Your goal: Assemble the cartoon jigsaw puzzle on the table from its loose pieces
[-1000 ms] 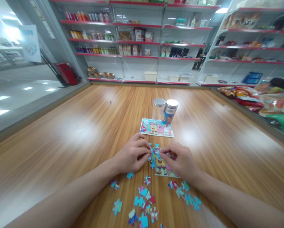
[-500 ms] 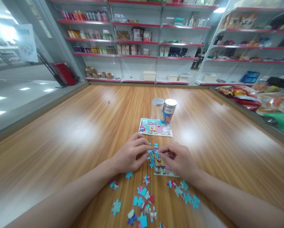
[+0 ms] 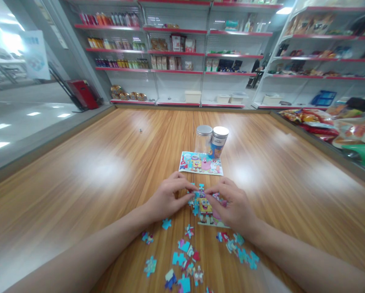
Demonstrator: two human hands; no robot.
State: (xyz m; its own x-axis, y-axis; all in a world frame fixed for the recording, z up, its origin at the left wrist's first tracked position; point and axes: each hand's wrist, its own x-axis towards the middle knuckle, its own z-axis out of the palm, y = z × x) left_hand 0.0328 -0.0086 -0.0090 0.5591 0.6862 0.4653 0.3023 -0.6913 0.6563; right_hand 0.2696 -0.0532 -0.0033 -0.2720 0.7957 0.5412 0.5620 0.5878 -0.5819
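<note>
Left hand [image 3: 170, 199] at the far left of the puzzle [image 3: 205, 209] on the near table [image 3: 124, 158], thumb and fingertips drawn close! Right hand [image 3: 231, 203], thumb nearly to forefinger, blocks the puzzle's right side. Pinching pieces? Can't tell. Loose pieces [image 3: 179, 258] litter the near side. Beyond lies the card [image 3: 206, 165], jar [image 3: 203, 140] and can [image 3: 218, 145] at its far edge; bags [image 3: 316, 122] far right, shelves [image 3: 176, 72] behind.

Left hand [image 3: 169, 196] and right hand [image 3: 233, 202] nearly fingertip-to-fingertip
</note>
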